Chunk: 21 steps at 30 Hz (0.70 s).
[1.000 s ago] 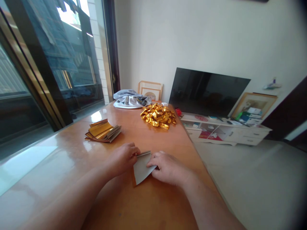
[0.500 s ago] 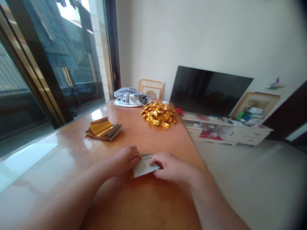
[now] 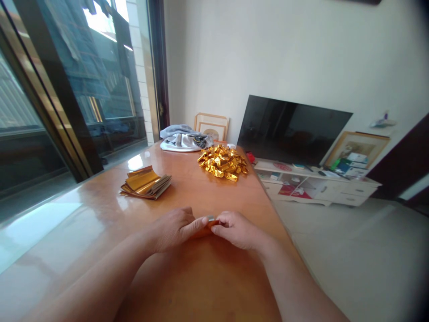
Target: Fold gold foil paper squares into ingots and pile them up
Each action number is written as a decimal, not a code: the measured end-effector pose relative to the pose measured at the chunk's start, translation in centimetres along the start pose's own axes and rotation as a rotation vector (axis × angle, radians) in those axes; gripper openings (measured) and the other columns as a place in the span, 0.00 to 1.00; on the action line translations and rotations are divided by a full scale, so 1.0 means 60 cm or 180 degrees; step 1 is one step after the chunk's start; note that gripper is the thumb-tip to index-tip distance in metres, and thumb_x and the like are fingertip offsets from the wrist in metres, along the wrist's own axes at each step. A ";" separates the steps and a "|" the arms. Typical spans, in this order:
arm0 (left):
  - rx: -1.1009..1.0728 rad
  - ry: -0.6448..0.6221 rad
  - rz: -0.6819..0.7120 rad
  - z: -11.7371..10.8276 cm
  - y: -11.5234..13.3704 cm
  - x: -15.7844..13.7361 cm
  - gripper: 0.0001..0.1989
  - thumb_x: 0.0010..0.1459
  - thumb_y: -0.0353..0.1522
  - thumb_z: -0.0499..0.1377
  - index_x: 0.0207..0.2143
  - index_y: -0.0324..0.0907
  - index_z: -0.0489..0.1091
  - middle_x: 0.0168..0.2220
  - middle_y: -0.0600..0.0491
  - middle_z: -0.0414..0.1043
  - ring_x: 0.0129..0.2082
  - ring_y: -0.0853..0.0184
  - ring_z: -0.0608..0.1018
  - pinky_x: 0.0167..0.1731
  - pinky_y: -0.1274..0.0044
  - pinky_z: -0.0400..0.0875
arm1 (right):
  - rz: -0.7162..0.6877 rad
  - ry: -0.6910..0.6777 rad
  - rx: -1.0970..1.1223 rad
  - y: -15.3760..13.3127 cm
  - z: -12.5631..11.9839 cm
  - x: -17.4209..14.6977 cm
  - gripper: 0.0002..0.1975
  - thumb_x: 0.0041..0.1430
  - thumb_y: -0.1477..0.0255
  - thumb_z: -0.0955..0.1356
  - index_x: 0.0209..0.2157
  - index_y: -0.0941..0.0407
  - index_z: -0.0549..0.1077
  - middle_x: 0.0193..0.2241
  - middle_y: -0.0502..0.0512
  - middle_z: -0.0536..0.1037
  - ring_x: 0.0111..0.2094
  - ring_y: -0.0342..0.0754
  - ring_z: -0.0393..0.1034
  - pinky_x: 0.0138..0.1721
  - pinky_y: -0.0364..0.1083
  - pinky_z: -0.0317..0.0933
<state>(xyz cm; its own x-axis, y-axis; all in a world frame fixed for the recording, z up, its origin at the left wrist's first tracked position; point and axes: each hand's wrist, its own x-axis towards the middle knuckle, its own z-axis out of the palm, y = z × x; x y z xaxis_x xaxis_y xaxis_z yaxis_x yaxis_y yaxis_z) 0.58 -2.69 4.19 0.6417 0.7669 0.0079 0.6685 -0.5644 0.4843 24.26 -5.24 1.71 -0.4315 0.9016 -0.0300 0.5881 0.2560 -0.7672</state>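
Observation:
A sheet of gold foil paper (image 3: 203, 231) lies on the glossy wooden table, folded over between my hands, with a bit of its pale back showing at the far edge. My left hand (image 3: 172, 229) is closed on the paper's left side, its thumb stretched along the fold. From the right, my right hand (image 3: 237, 229) pinches the other end between thumb and fingers. Both hands cover much of the sheet. Beyond my left hand rests a stack of gold foil sheets (image 3: 144, 182). Farther off is a heap of folded gold foil pieces (image 3: 223, 163).
Grey cloth (image 3: 182, 138) lies at the table's (image 3: 187, 277) far end, near leaning picture frames (image 3: 212, 126). The table's right edge runs close to my right forearm. Past it stand a white cabinet (image 3: 335, 190) and a dark television (image 3: 291, 129). Glass doors are at the left.
The sheet's near part has been turned up and over, so gold now shows where the pale side faced up. My left thumb has come across onto the fold.

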 end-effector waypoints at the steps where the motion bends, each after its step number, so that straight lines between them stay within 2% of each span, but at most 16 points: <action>1: 0.0005 0.0024 -0.0004 0.001 0.000 0.001 0.30 0.67 0.52 0.43 0.31 0.41 0.74 0.31 0.50 0.72 0.30 0.65 0.72 0.34 0.75 0.63 | 0.0072 0.0054 0.0034 0.004 0.004 0.003 0.10 0.62 0.67 0.66 0.32 0.57 0.76 0.28 0.49 0.75 0.28 0.43 0.65 0.30 0.41 0.58; 5: 0.0149 0.0075 -0.0026 0.012 -0.005 0.010 0.24 0.68 0.45 0.47 0.29 0.41 0.74 0.32 0.50 0.71 0.30 0.65 0.73 0.33 0.75 0.62 | 0.0327 0.0314 0.0093 0.016 0.017 0.012 0.10 0.59 0.65 0.67 0.30 0.57 0.73 0.25 0.47 0.72 0.26 0.42 0.62 0.27 0.40 0.54; 10: 0.0256 0.0125 0.0104 0.030 -0.020 0.021 0.17 0.65 0.39 0.51 0.27 0.42 0.73 0.31 0.51 0.70 0.29 0.68 0.72 0.31 0.77 0.62 | 0.0451 0.0696 -0.0151 0.024 0.029 0.015 0.09 0.57 0.65 0.69 0.30 0.56 0.71 0.26 0.47 0.73 0.27 0.43 0.64 0.26 0.40 0.53; 15: 0.0201 0.0261 0.0046 0.040 -0.028 0.024 0.13 0.63 0.38 0.53 0.30 0.42 0.73 0.32 0.52 0.70 0.29 0.68 0.72 0.29 0.77 0.61 | 0.0351 0.1317 -0.1018 -0.003 0.024 0.004 0.04 0.59 0.69 0.67 0.32 0.55 0.70 0.30 0.50 0.75 0.32 0.44 0.66 0.31 0.42 0.55; 17: 0.0221 0.0304 0.0062 0.041 -0.028 0.025 0.14 0.64 0.38 0.53 0.30 0.42 0.73 0.32 0.51 0.70 0.29 0.67 0.72 0.29 0.77 0.60 | 0.0174 0.1329 -0.1353 -0.026 0.023 -0.004 0.05 0.62 0.71 0.65 0.32 0.55 0.72 0.34 0.53 0.75 0.36 0.46 0.68 0.36 0.43 0.57; 21: 0.0298 0.0378 0.0048 0.046 -0.027 0.027 0.14 0.64 0.39 0.53 0.30 0.42 0.71 0.32 0.51 0.70 0.30 0.67 0.72 0.29 0.77 0.60 | -0.0059 0.0860 -0.1753 -0.069 0.036 -0.023 0.11 0.66 0.69 0.63 0.36 0.54 0.76 0.38 0.56 0.77 0.41 0.49 0.70 0.44 0.45 0.60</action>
<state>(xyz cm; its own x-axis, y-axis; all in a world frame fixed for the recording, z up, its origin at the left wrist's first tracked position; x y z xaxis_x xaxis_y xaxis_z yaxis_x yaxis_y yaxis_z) 1.58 -1.37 1.02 0.6068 0.7857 0.1206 0.6947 -0.5979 0.3998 20.96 -8.27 3.54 -0.2989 0.9333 0.1990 0.8803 0.3502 -0.3201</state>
